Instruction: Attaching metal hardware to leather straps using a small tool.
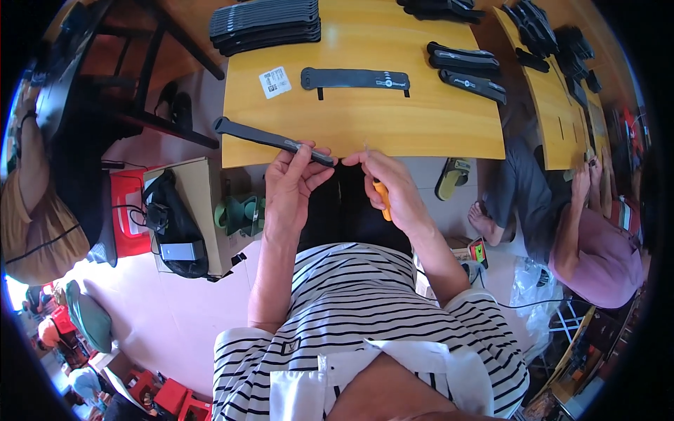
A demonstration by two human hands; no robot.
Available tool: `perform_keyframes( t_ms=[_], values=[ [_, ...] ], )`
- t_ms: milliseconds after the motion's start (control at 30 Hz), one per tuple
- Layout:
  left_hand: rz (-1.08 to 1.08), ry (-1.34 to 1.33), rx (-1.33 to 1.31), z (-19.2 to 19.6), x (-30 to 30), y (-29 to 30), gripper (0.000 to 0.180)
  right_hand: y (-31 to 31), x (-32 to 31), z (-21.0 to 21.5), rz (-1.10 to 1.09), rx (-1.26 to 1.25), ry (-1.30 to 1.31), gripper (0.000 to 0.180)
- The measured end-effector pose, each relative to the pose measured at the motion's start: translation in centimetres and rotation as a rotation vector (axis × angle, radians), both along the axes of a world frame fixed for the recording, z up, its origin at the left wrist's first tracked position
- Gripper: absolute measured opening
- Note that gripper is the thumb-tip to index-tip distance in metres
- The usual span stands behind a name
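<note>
My left hand [291, 179] grips a long dark grey strap [267, 138] near its right end, holding it out over the front edge of the yellow wooden table [421, 119]. My right hand [390, 184] is closed around a small orange-handled tool [381, 198], its fingertips close to the strap's end. On the table lie another flat dark strap [354, 78] and a white label card [274, 81].
A stack of dark straps [267, 27] sits at the table's far left, more straps [467, 70] at the right. A second table [562, 91] holds black parts. A seated person [583, 231] is on the right, another person [31, 203] on the left. A cardboard box [193, 210] stands on the floor.
</note>
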State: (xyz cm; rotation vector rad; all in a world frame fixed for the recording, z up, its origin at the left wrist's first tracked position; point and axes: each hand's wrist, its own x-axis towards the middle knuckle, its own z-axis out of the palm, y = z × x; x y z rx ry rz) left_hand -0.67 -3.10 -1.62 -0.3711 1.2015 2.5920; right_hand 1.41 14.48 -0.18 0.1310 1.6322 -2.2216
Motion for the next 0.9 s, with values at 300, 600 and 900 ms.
perform_keyframes(
  t_ms=[300, 600, 900],
  values=[
    [0.034, 0.005, -0.043, 0.1, 0.4, 0.9, 0.02, -0.6, 0.9, 2.2, 0.059, 0.212, 0.122, 0.034],
    [0.091, 0.05, -0.193, 0.7, 0.8, 1.6, 0.018, -1.0, 1.0, 1.6, 0.071, 0.212, 0.106, 0.035],
    [0.109, 0.098, -0.234, 0.6, 1.0, 1.8, 0.02, -0.9, 0.8, 1.6, 0.066, 0.224, 0.097, 0.035]
  ],
)
